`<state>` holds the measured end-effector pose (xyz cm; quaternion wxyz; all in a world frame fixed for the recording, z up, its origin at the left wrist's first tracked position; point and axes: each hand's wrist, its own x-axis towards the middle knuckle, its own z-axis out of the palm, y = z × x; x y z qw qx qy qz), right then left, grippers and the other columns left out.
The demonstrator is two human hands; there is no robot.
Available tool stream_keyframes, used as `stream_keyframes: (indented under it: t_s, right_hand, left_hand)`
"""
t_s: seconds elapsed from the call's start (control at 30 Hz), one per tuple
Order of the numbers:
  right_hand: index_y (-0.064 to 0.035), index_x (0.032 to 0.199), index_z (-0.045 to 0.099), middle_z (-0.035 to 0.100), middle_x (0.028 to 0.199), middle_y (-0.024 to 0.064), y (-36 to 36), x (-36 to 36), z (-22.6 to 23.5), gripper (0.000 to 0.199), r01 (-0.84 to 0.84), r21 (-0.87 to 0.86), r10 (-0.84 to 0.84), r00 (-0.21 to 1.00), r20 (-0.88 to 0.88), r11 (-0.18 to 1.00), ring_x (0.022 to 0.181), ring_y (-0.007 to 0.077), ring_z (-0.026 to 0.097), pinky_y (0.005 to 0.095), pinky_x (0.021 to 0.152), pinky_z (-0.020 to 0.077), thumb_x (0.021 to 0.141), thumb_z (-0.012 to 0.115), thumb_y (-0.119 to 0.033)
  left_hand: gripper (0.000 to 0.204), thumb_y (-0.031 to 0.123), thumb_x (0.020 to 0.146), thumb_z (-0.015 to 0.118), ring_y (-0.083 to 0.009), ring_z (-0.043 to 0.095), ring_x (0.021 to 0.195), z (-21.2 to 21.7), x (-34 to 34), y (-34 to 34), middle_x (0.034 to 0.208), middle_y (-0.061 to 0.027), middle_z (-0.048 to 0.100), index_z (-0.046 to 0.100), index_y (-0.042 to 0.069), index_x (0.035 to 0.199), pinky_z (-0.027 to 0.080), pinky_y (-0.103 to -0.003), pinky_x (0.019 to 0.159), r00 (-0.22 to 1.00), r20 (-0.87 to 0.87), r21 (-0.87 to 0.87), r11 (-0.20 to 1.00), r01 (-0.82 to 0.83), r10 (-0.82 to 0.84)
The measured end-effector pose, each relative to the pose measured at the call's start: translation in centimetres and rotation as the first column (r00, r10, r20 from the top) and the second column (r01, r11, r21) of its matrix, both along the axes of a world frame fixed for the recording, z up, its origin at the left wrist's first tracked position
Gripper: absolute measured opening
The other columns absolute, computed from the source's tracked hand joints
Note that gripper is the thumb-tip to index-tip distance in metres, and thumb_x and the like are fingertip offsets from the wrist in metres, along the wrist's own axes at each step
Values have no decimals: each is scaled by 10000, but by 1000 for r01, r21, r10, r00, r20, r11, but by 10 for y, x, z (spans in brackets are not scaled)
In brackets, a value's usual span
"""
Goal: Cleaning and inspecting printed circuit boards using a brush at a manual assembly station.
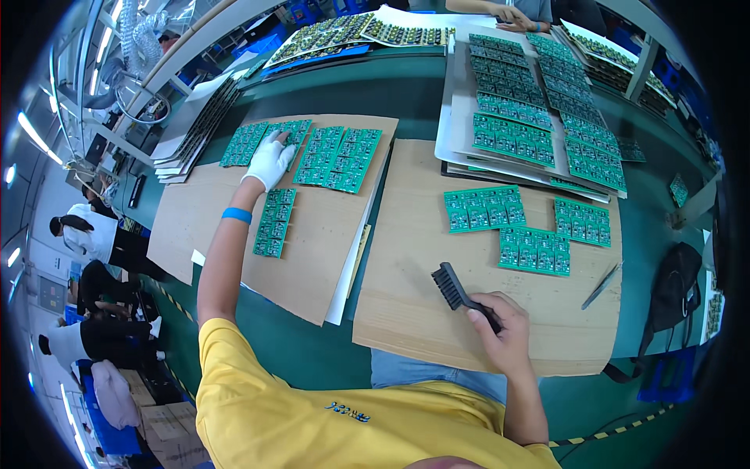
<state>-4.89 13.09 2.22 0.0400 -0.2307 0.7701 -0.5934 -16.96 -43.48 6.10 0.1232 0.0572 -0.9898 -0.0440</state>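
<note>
My left hand (270,160), in a white glove, reaches over the cardboard sheet on the left. Its fingers are stretched out and touch a green circuit board panel (297,127). Close by lie another panel (243,145), two panels side by side, the right one (354,160) nearest the sheet's edge, and a narrow upright panel (273,223) below the hand. My bare right hand (505,332) is closed round the handle of a black brush (451,287), bristles facing left. Beyond the brush, three panels rest on the right cardboard sheet: one left (484,209), one middle (534,250), one right (582,222).
Tweezers (601,286) lie at the right sheet's edge. Behind it rises a stack of trays (461,148) covered with circuit boards. More board stacks (320,39) stand at the back. A black bag (673,289) sits at right. Another person's hands (512,16) show at the far side.
</note>
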Motion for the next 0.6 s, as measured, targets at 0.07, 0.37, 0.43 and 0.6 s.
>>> stream_keyframes:
  t_s: [0.07,0.37,0.43,0.6]
  right_hand:
    - [13,1085,724,704,906,97,0,2,2,194,5,-22,-5,1000,-15,1000,750,151,645,267,678,498,896,717,-31]
    - [-5,1077,733,717,921,115,3,3,8,208,-9,-7,9,1000,26,1000,801,204,673,310,723,519,876,728,-57]
    - [-8,1077,734,716,918,115,3,3,10,206,-27,-10,27,999,23,1000,796,204,672,313,716,519,877,726,-56]
    - [-14,1079,735,715,914,113,5,5,12,209,-39,-16,39,999,2,999,789,202,669,308,706,516,875,728,-55]
  left_hand:
    - [530,312,1041,546,-434,392,1445,-1,-1,-6,1530,-306,431,514,-36,1441,320,-428,1196,1000,-17,-22,1000,-9,9]
    - [652,429,1024,528,-448,340,1468,20,15,120,1552,-308,392,474,-31,1483,281,-508,1205,977,-7,8,977,213,-213]
    - [700,466,1022,507,-458,303,1486,22,19,143,1577,-300,357,431,-28,1514,251,-549,1209,979,116,-187,964,187,-167]
    - [726,491,1018,492,-468,268,1498,21,3,128,1595,-290,334,397,-8,1536,230,-592,1204,970,161,-177,961,211,-183]
